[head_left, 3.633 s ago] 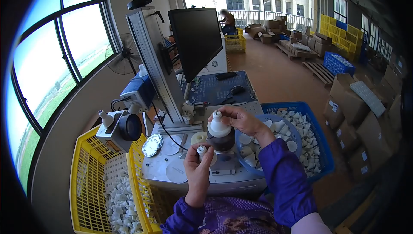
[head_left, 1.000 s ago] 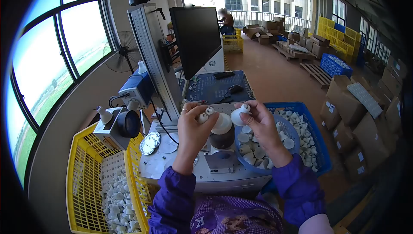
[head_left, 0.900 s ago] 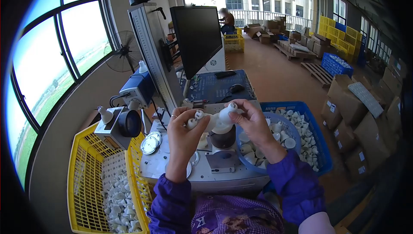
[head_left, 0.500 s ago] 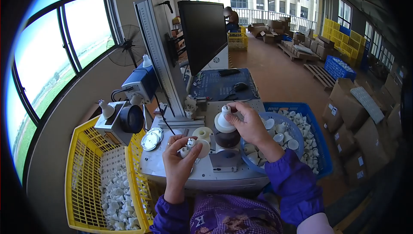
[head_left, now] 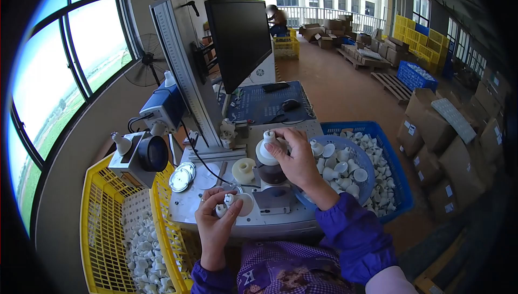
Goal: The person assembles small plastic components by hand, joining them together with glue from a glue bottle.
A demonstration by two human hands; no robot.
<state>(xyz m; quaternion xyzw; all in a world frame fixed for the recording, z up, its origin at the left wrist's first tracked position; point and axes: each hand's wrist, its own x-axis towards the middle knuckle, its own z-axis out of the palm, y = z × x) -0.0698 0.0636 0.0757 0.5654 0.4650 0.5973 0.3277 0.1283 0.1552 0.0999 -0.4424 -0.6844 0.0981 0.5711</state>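
In my left hand (head_left: 215, 219) are two white lamp cups (head_left: 229, 200), pinched over the bench's front edge. My right hand (head_left: 296, 159) has its fingers closed on the neck of another white lamp cup (head_left: 268, 150), which stands upright on a dark round fixture (head_left: 271, 173) on the bench. A cream plastic ring (head_left: 244, 170) lies just left of that fixture. Beside my right forearm is a translucent round basin (head_left: 365, 190) of white cups, resting on a blue crate (head_left: 406, 197) that holds many more.
A yellow crate (head_left: 93, 229) of white cups stands at left. Behind the fixture are a metal column (head_left: 181, 62), a monitor (head_left: 240, 40) and a lens unit (head_left: 153, 153). Metal discs (head_left: 181, 178) lie on the bench. Cartons (head_left: 429, 116) stand at right; a person (head_left: 279, 21) sits far back.
The camera view has shifted, so the bench and crates sit slightly differently in frame. Both hands keep their hold; the left appears lower and farther from the cream ring.
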